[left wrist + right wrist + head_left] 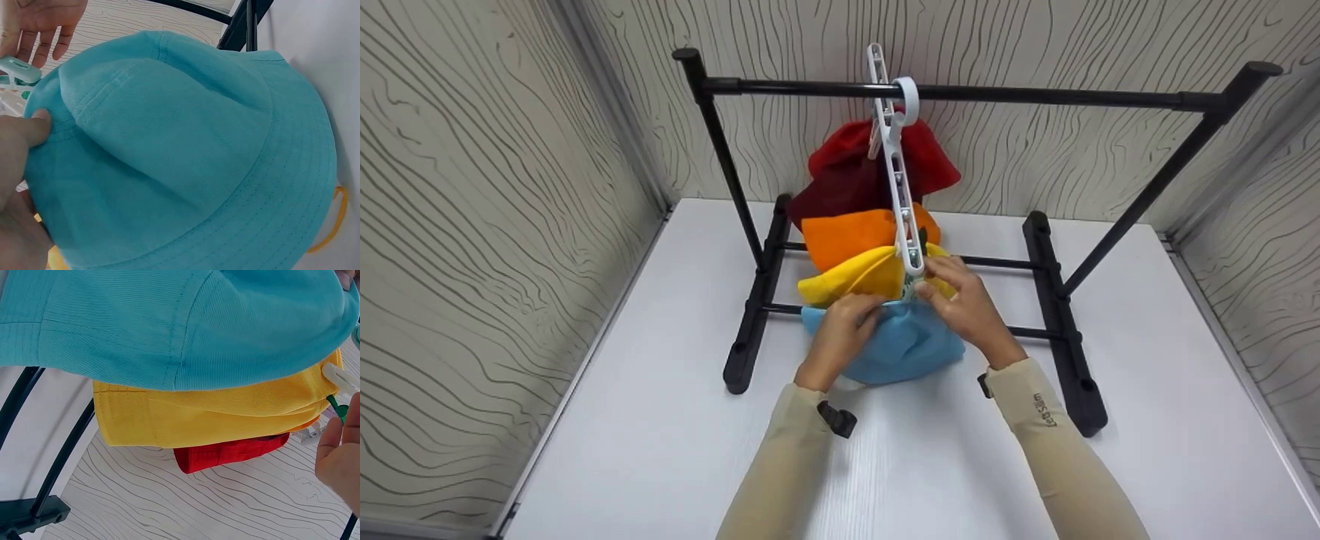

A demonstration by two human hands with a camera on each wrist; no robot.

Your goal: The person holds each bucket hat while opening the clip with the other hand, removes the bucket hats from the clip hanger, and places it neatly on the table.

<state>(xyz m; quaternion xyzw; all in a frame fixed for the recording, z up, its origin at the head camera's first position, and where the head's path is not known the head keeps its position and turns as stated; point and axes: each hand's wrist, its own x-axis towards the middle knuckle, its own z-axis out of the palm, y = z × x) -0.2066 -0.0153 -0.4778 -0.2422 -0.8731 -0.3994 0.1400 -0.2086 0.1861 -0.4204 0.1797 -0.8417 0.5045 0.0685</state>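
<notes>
A light blue bucket hat (907,349) hangs nearest to me, below the front end of a white clip hanger (896,161). My left hand (844,334) pinches its edge, and in the left wrist view the thumb (39,126) presses on the blue fabric. At the hanger's front end my right hand (971,304) holds a pale green clip (21,70) between thumb and forefinger, its other fingers loosely extended. Right behind hangs a yellow hat (225,413), then an orange hat (840,236). Whether the clip bites the blue fabric is hidden.
The hanger's hook sits over the top bar (1035,95) of a black rack. Farther back hang a dark red hat (840,187) and a red hat (934,154). The rack's feet (750,337) stand on a white table (622,442) between patterned walls.
</notes>
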